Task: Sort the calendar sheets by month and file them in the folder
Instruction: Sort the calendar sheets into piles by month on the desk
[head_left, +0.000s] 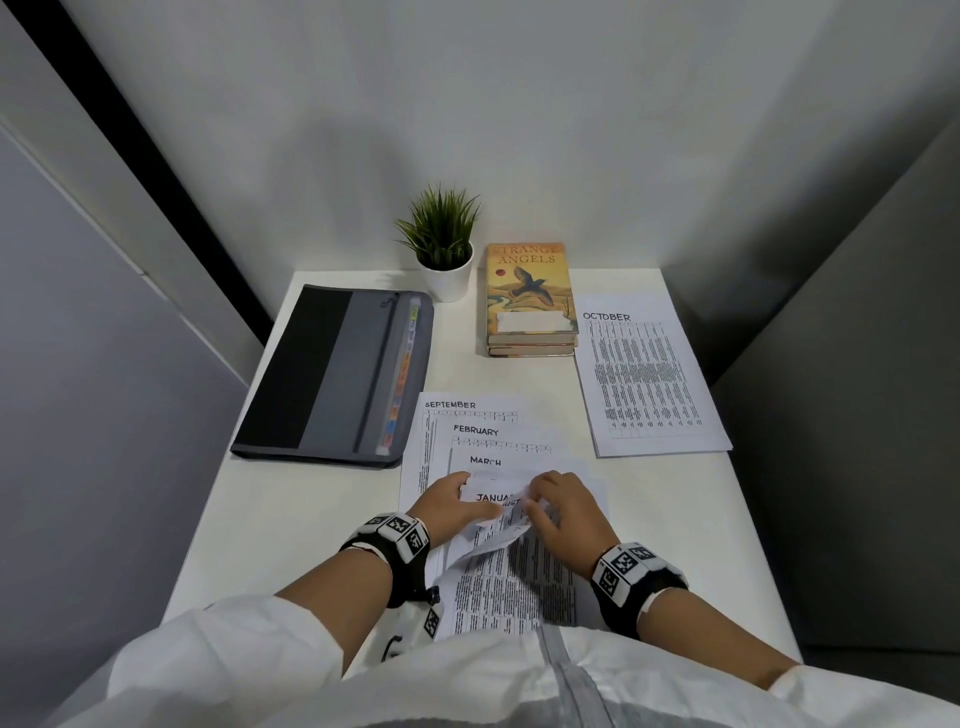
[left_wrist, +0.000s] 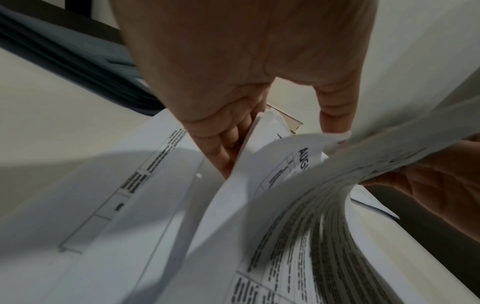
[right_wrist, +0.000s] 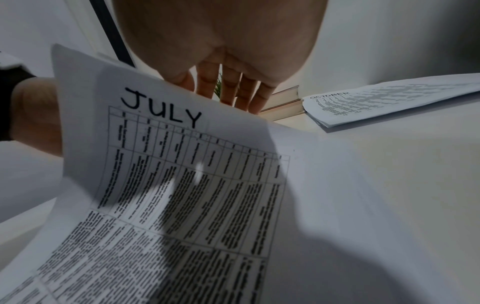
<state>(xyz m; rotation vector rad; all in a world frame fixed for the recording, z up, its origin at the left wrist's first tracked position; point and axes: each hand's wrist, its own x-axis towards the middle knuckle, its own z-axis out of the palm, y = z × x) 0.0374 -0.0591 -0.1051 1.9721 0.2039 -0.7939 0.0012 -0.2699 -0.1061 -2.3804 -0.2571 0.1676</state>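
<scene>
**A:** Where are the sheets?

**B:** I see the fanned calendar sheets (head_left: 483, 467) at six o'clock on the worktop (head_left: 249, 519), the October sheet (head_left: 647, 374) apart at two, the folder (head_left: 337, 374) zipped at ten. My left hand (head_left: 449, 501) pinches the curled August sheet (left_wrist: 293, 156); my right hand (head_left: 569, 506) lifts the July sheet (right_wrist: 187, 164), fingers (right_wrist: 228, 90) nearly straight behind its top edge.

**A:** How will they handle?

**B:** I judge them light, floppy, clingy. I'd take a top corner, one sheet only.
</scene>
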